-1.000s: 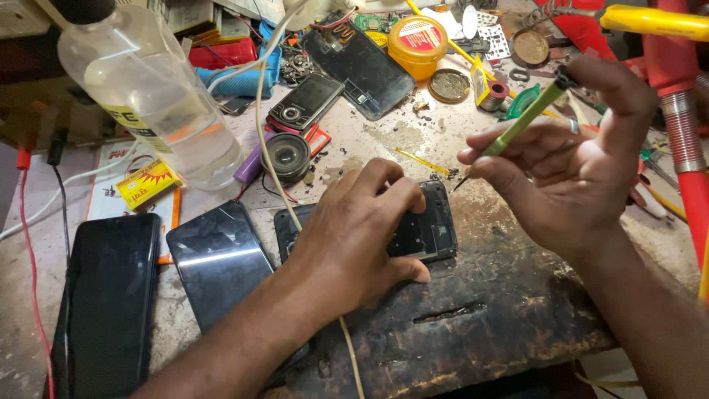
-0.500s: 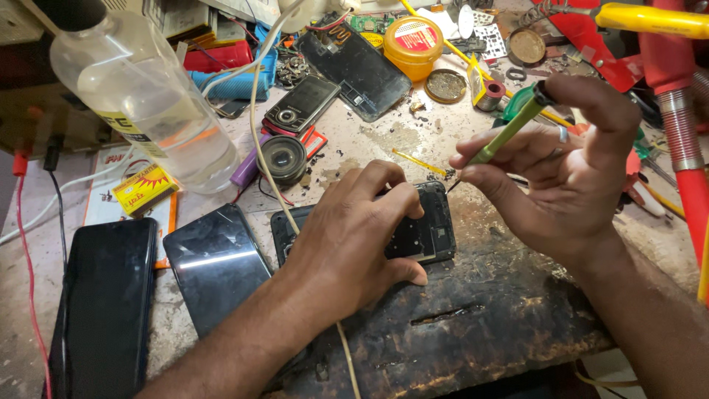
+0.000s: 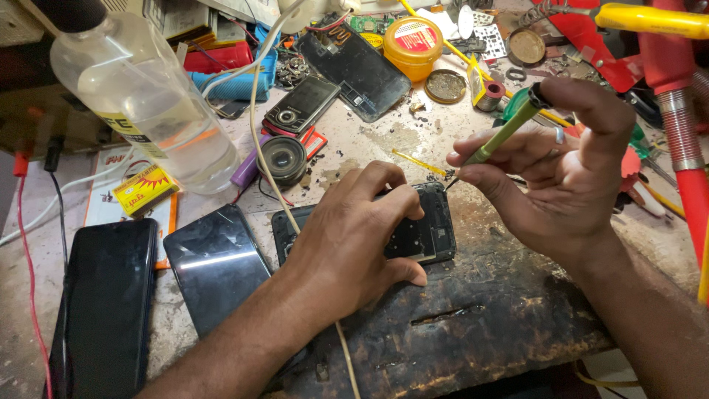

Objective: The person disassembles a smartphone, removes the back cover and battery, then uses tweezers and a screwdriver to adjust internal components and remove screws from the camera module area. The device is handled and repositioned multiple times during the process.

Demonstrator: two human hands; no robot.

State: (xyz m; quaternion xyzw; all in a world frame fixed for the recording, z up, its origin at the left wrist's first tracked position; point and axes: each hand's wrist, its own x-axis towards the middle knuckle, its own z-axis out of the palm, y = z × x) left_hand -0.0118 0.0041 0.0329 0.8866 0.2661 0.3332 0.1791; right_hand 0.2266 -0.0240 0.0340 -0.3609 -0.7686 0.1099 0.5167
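Observation:
My left hand (image 3: 354, 236) lies flat over an opened black phone (image 3: 428, 233) on the worn workbench (image 3: 480, 318), pinning it down. Only the phone's right end and a strip at its left show. My right hand (image 3: 561, 170) pinches a thin green screwdriver (image 3: 506, 133) between thumb and fingers. The tool slants down to the left, and its tip sits at the phone's upper right corner.
Left of the phone lie two dark phones (image 3: 218, 266) (image 3: 100, 310) face up. A clear plastic bottle (image 3: 148, 96) stands at back left, with a small round speaker (image 3: 283, 159), an old slider phone (image 3: 303, 103), a yellow tin (image 3: 413, 44) and red tools (image 3: 672, 96) around.
My right hand has drifted slightly, keeping the screwdriver tip at the phone's upper right corner. My left hand stays on the phone.

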